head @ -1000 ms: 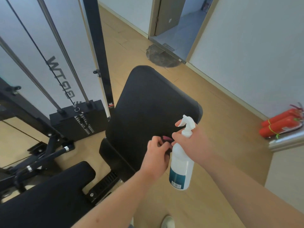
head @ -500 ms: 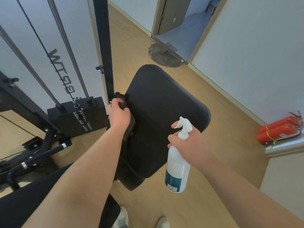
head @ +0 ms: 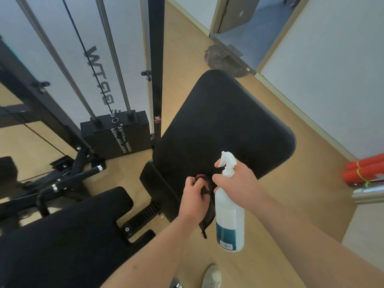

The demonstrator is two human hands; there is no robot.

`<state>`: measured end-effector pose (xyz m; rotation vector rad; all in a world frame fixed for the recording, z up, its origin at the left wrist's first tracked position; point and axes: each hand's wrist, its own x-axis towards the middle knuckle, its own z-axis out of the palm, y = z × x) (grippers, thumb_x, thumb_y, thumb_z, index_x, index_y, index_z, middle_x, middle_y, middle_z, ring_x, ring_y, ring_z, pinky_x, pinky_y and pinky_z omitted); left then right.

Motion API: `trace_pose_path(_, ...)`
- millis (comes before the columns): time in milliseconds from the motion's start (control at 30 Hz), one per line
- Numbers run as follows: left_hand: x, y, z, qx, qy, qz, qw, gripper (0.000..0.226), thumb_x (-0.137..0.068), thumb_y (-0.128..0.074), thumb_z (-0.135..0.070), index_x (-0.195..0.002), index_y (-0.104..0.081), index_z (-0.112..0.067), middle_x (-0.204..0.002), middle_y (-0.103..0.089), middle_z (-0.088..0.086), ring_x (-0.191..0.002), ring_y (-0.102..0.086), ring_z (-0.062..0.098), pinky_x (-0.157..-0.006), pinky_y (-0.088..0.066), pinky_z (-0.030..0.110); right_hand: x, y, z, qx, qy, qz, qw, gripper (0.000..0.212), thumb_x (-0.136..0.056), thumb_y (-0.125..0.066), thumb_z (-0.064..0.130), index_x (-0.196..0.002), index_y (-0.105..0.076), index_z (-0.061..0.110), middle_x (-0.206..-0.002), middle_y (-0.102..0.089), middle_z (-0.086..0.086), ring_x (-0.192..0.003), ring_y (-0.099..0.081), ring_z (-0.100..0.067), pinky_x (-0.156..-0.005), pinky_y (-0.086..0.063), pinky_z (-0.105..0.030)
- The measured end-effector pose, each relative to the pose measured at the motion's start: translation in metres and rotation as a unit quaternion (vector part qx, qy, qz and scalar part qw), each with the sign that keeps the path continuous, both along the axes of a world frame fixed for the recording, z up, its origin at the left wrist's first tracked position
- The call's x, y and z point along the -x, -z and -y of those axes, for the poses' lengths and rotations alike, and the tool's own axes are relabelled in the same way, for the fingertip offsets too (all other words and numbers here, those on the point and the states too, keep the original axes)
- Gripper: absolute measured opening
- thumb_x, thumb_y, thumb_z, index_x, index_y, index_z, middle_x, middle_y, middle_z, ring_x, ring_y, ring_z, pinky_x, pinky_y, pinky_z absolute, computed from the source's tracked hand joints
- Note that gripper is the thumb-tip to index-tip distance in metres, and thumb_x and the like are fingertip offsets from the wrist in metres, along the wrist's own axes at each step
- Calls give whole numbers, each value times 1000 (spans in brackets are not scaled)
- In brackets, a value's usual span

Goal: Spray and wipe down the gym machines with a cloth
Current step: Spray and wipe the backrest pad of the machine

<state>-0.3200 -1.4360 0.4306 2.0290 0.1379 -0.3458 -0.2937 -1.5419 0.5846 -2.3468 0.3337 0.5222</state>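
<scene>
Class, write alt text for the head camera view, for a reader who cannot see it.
A person's left hand grips a dark cloth at the lower edge of a black padded backrest, while the right hand holds a white spray bottle beside it.

The back pad (head: 224, 129) sits in the middle, and the seat pad (head: 62, 235) lies to its near left. Behind the seat pad and left of the back pad stands the weight stack (head: 116, 134), with the upright post (head: 156, 65) rising between the stack and the back pad. At the pad's near edge the left hand (head: 193, 198) grips the cloth (head: 207, 217). Just to its right, the right hand (head: 236, 181) holds the spray bottle (head: 228, 215), which hangs below it. A doorway (head: 245, 23) opens beyond the pad, with a mat (head: 224, 59) on the floor before it. Fire extinguishers (head: 365, 171) lie far right by the wall (head: 332, 69). A shoe (head: 212, 276) is on the floor below the bottle.
</scene>
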Motion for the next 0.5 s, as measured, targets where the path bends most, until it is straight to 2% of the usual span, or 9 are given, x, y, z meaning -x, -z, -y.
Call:
trace_pose_path(100, 2, 4, -18, 31, -35, -17, 999, 19, -96, -65, -11, -97, -60, -29, -108, -46, -16, -97, -55, 7, -79, -43, 10, -3, 10, -20, 0, -29, -37, 999, 21, -87, -64, 26, -105, -56, 35, -87, -64, 2, -78, -62, -14, -62, -47, -28)
trace_pose_path(167, 3, 7, -33, 32, -82, -33, 996, 20, -96, -63, -8, -97, -60, -28, -109, -48, -15, -97, -55, 6, -78, -41, 9, -6, 20, -35, -3, -43, -46, 998, 22, -88, -64, 26, -108, -57, 30, -87, -61, 2, -74, -58, -12, -60, -42, -25)
trace_pose_path(367, 1, 20, -80, 28, -152, -47, 987, 23, -94, -61, -2, -94, -60, -25, -110, -50, -8, -99, -54, 8, -82, -41, 12, -23, 59, -79, -6, -81, -49, 996, 21, -91, -64, 24, -110, -57, 20, -92, -59, 2, -80, -59, -12, -63, -45, -25)
trace_pose_path(500, -4, 17, -103, 38, -180, -44, 982, 23, -95, -60, -1, -95, -59, -24, -110, -50, -7, -98, -53, 7, -79, -41, 12, -39, 89, -105, 40, -90, -30, 995, 14, -92, -66, 27, -98, -54, 22, -90, -59, 2, -81, -62, -14, -67, -52, -27)
